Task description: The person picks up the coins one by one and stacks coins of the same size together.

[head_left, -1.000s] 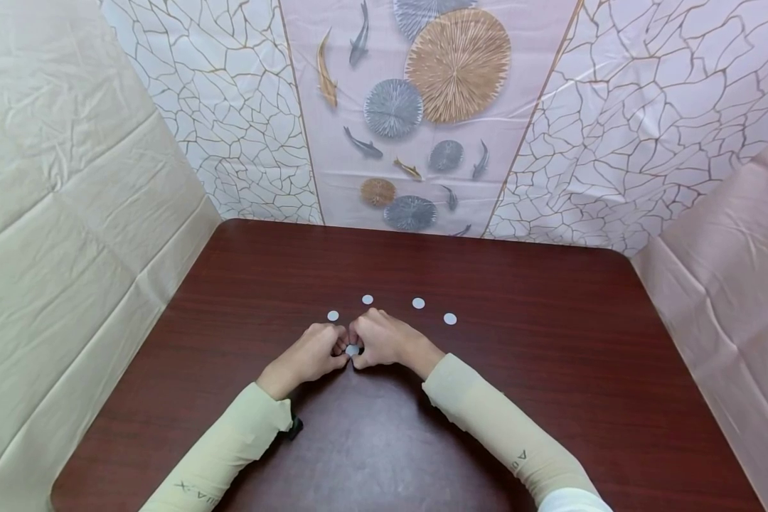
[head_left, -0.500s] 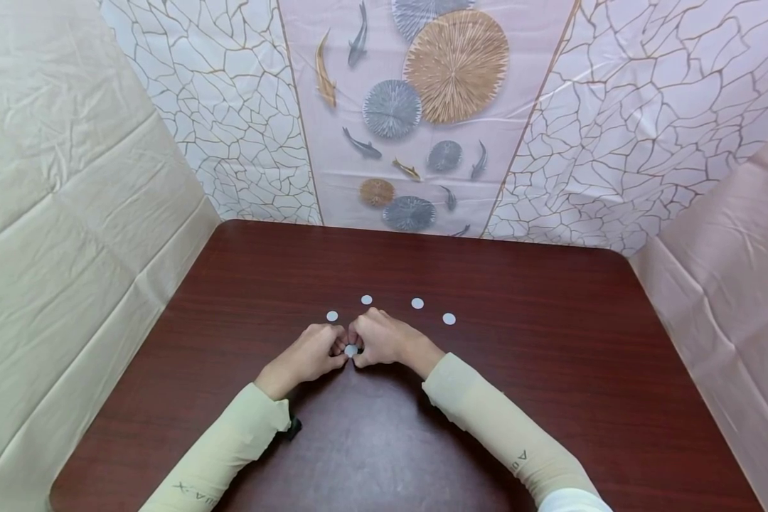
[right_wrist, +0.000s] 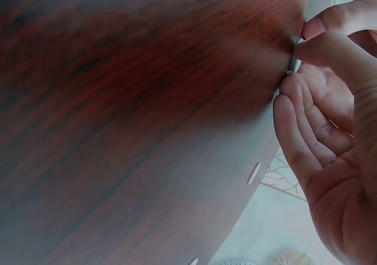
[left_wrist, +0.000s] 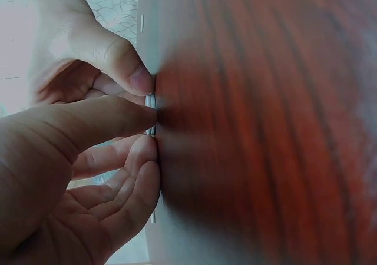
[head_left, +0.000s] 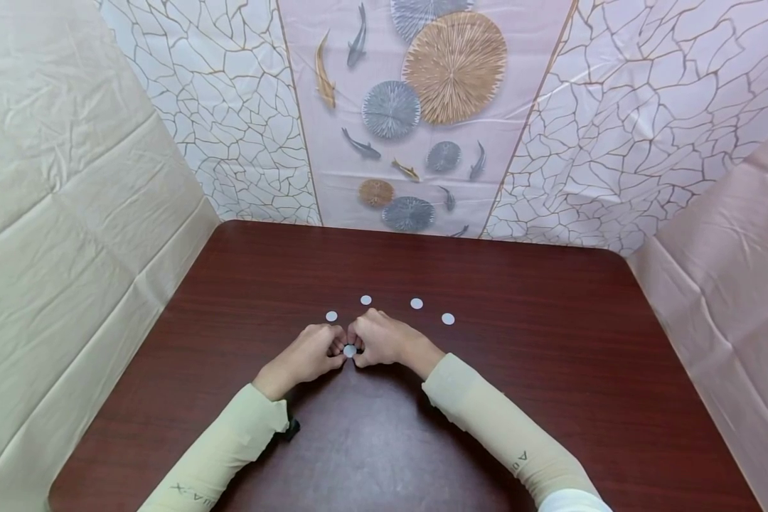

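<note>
A small white disc sits just below the middle of the head view, at the tabletop, between the two hands. The left hand comes in from the lower left, its thumb and fingers curled and pinching the disc at its near side and edge. The right hand reaches in from the lower right and pinches the opposite edge, so the fingertips of both hands nearly meet around it. In the left wrist view the disc shows as a thin pale edge, partly hidden by a thumb.

Beyond the hands, four more discs lie flat in an arc: the leftmost disc, the upper-left disc, the upper-right disc and the rightmost disc. The table is dark reddish brown. Pale sleeves cover both forearms, and a printed cloth with fish hangs at the top of the frame.
</note>
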Demonstrator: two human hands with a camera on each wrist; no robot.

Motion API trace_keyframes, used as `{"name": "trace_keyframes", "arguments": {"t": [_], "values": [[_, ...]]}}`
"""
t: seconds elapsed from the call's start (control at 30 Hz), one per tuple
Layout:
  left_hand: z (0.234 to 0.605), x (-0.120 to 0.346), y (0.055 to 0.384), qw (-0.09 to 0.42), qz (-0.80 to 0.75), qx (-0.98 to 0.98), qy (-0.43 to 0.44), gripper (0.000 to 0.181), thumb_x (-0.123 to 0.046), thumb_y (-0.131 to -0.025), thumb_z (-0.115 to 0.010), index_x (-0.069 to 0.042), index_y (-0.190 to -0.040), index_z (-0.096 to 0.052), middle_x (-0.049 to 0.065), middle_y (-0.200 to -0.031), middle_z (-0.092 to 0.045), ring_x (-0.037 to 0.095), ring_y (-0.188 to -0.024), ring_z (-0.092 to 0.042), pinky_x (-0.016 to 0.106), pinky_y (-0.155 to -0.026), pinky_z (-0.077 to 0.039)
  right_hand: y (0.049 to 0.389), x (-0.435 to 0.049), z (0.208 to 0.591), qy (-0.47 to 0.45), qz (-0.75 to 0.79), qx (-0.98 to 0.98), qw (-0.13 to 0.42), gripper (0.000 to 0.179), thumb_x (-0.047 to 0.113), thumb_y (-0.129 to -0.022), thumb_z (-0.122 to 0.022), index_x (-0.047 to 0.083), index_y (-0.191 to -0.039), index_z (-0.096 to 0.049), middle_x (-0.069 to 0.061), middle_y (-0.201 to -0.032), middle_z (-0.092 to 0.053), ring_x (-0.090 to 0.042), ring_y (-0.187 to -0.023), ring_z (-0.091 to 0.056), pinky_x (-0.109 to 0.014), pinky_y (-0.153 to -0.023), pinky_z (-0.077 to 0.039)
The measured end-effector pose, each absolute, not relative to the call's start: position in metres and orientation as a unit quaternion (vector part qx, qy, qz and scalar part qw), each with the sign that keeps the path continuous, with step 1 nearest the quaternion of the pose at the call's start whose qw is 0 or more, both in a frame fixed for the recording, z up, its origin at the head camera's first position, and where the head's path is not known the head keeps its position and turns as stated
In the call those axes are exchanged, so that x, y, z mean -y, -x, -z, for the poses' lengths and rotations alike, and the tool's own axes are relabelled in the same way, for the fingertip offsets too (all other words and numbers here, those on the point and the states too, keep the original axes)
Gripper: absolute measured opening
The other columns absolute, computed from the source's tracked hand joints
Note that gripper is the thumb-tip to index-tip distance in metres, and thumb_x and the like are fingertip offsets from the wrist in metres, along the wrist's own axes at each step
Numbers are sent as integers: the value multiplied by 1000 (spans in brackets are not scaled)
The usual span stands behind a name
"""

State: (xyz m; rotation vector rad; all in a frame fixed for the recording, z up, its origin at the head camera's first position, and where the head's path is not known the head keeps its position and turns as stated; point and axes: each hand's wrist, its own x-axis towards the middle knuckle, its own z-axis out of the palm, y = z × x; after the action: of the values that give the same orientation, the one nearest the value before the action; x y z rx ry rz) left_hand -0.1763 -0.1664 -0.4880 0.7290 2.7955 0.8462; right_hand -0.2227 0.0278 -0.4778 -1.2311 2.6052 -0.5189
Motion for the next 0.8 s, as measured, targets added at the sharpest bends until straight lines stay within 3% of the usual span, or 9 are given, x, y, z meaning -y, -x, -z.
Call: {"name": "trace_keyframes", "arguments": {"t": [0.8], "values": [[487,166,179,74,-267,-928,-250,11,-4,-89,-79,-9,-92,-69,-1,-87,-67,8,-81,-64,22,-73,-55,222,-27,475,414,179,-885,117,13,12,-80,-85,11,-90,-77,4,-83,-76,0,-74,-65,-15,-69,-54]]}}
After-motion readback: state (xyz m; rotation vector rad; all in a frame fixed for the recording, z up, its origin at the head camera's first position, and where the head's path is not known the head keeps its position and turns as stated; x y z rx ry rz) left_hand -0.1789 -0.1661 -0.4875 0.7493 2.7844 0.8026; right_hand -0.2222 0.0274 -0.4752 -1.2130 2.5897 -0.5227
